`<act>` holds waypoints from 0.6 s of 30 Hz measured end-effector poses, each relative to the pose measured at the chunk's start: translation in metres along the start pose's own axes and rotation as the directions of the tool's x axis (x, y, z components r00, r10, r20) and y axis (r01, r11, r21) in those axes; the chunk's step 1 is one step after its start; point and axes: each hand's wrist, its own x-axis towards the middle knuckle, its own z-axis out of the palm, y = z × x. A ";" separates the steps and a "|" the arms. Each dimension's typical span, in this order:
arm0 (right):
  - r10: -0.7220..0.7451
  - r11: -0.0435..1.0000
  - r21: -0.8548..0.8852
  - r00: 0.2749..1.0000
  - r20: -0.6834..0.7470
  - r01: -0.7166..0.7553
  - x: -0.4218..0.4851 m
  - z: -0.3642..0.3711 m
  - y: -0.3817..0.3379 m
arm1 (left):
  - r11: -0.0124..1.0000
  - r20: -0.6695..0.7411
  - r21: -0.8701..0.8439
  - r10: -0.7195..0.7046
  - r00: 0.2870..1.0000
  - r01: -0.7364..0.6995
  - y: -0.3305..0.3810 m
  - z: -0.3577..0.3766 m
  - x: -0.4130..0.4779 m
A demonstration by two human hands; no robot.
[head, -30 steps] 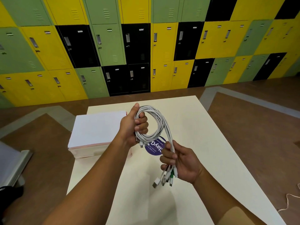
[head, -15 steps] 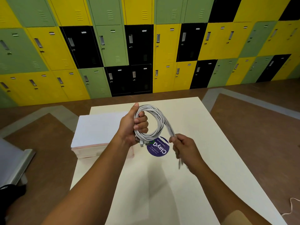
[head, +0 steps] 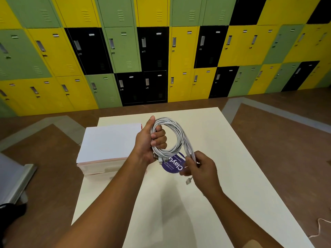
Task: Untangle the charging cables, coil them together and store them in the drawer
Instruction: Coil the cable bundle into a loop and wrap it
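Currently: one coil of white cables, held in the air over the sticker on the table. Left hand, left of the sticker, grips the coil's left side: fingers curled through the loop, thumb up along the outside. Right hand, at the sticker's right edge, pinches the free tails where they leave the coil; one plug hangs below its fingers.

Risks (judgement): tails not yet wound in. If the right hand lets go early, they spring out and the loops slacken. If the left grip loosens, loops slide apart and retangle. The dangling plug could snag a loop. No open drawer seen; the white box, well left of the sticker, may hold it, cannot tell. Opening it takes a hand and leaves the coil in one grip.

Counts: coil 1; strands several, number unreadable; plugs, 1 at right hand, a few by the left palm; hands 2; sticker 1; box 1; stray cord on the floor, far right of the sticker, 1.
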 end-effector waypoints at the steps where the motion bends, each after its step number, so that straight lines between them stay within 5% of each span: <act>1: 0.082 0.986 0.142 0.996 0.032 -0.086 -0.001 0.003 -0.006 | 1.000 0.000 -0.001 0.003 1.000 -0.003 0.000 0.001 0.001; 6: 0.241 0.856 0.421 0.951 0.192 -0.301 -0.001 0.013 -0.014 | 1.000 0.000 0.023 0.010 1.000 -0.010 0.002 0.002 0.004; 9: 0.350 0.673 0.563 0.878 0.328 -0.479 0.003 0.008 -0.013 | 1.000 -0.001 0.023 0.010 1.000 -0.010 0.004 -0.002 0.005; 15: 0.296 0.415 0.671 0.788 0.539 -0.615 -0.001 0.006 -0.011 | 1.000 0.023 0.005 0.002 1.000 -0.003 0.004 -0.006 0.006; 18: 0.209 0.388 0.683 0.781 0.588 -0.618 -0.003 0.006 -0.010 | 1.000 0.063 0.000 -0.018 0.998 0.018 0.005 -0.006 0.006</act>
